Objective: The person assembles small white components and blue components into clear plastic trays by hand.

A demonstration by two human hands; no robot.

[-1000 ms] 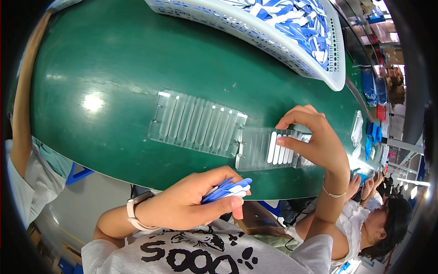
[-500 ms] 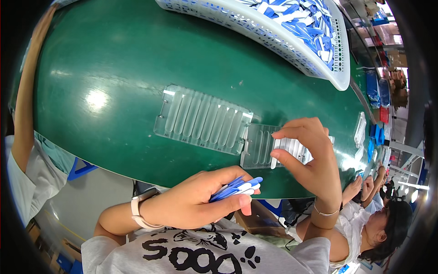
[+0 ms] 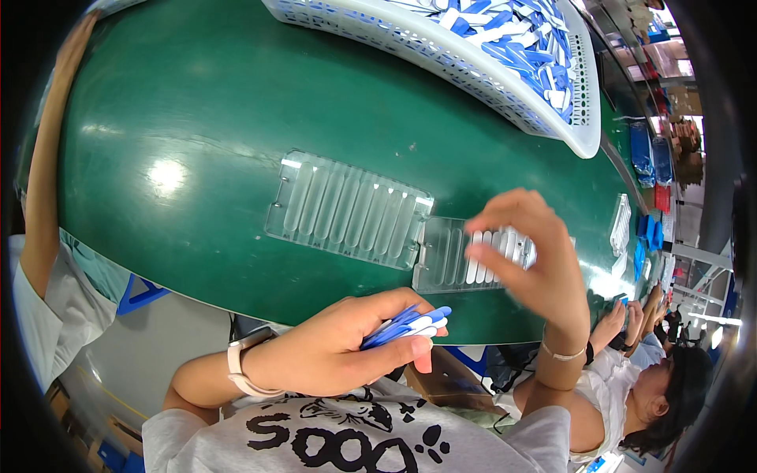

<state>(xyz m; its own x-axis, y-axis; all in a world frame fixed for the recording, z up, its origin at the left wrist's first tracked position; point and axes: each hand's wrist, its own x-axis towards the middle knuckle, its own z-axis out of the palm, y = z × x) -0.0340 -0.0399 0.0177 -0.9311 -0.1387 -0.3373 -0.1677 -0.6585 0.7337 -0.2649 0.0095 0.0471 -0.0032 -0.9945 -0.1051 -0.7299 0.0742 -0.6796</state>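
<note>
A bundle of blue-white sticks [image 3: 406, 325] is gripped in the left hand [image 3: 331, 351]. The right hand [image 3: 528, 252], fingers loosely curled, is held over the partly filled tray [image 3: 449, 256]; whether anything is pinched cannot be told.

My right hand [image 3: 524, 256] lifted off the grooved tray [image 3: 465, 260], now hovering blurred above the white pieces seated there, my left hand [image 3: 339, 355] drawn slightly nearer my chest, its bundle of blue-and-white sticks [image 3: 406, 325] tilted a little flatter.

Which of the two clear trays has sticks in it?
The right clear tray, under the right hand; white sticks fill its slots. The left tray is empty.
</note>
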